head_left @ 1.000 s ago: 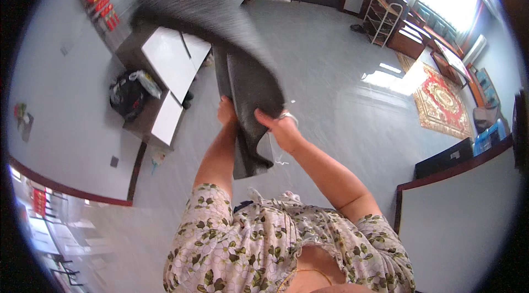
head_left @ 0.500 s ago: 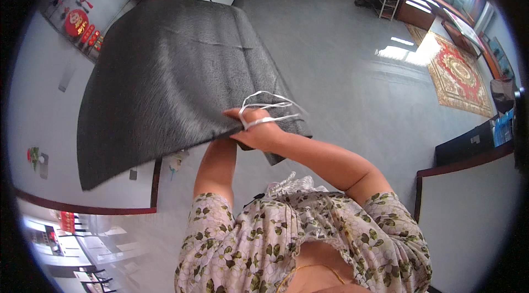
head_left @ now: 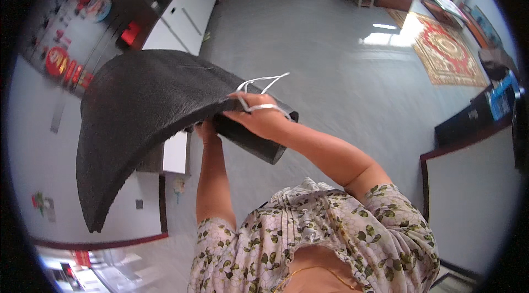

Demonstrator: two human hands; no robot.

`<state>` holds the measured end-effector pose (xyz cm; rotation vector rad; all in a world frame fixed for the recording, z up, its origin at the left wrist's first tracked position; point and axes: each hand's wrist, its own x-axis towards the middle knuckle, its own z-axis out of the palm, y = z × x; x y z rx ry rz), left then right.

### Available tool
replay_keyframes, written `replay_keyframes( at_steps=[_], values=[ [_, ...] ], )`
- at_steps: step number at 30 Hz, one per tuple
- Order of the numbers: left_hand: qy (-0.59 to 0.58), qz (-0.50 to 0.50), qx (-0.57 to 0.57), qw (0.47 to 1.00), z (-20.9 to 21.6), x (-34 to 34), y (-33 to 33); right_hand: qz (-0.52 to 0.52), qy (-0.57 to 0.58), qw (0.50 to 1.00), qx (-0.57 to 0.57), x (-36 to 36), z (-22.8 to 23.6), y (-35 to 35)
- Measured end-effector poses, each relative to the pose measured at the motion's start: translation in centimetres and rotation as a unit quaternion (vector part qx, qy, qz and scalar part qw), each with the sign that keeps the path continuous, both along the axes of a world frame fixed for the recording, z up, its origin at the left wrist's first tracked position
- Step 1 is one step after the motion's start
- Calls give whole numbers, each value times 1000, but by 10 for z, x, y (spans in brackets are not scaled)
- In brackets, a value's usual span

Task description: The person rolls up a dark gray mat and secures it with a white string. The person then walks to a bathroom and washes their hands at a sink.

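A large black foam mat [head_left: 143, 92], thick-edged and bowed downward at its left end, hangs in the air before me. Its right portion curls into a partial roll [head_left: 250, 141]. My right hand [head_left: 262, 117] is closed on the mat's near edge, and a white cord [head_left: 263, 81] loops around that hand, with strands sticking up beyond it. Below the mat, my left hand [head_left: 206, 130] grips its underside; most of the left fingers are hidden by the mat.
White cabinets [head_left: 182, 9] stand at the far left, beside a wall with red decorations [head_left: 58, 61]. A patterned rug [head_left: 449, 50] lies on the grey floor [head_left: 308, 34] at far right. A black box [head_left: 463, 125] rests on a ledge [head_left: 468, 141] to the right.
The mat's far edge has come down and its left side bows more. Its right end now shows a clearer curl. My left hand has shifted leftward under the mat; the right still holds the edge.
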<state>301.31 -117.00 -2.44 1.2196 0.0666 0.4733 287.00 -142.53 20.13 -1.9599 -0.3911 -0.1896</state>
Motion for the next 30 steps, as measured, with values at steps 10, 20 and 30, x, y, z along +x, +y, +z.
replay_keyframes(
  at_steps=[10, 20, 30],
  values=[
    [43, -198, -200, 959, -17, 8, -38, -65, -204, 973, -92, 18, -84, -4],
    [110, -274, -200, 934, -28, -20, -119, -215, -113, 961, -130, 31, -101, -84],
    [284, -33, -112, 952, -2, -48, -188, -406, 143, 899, -78, 30, -169, -274]
  ],
)
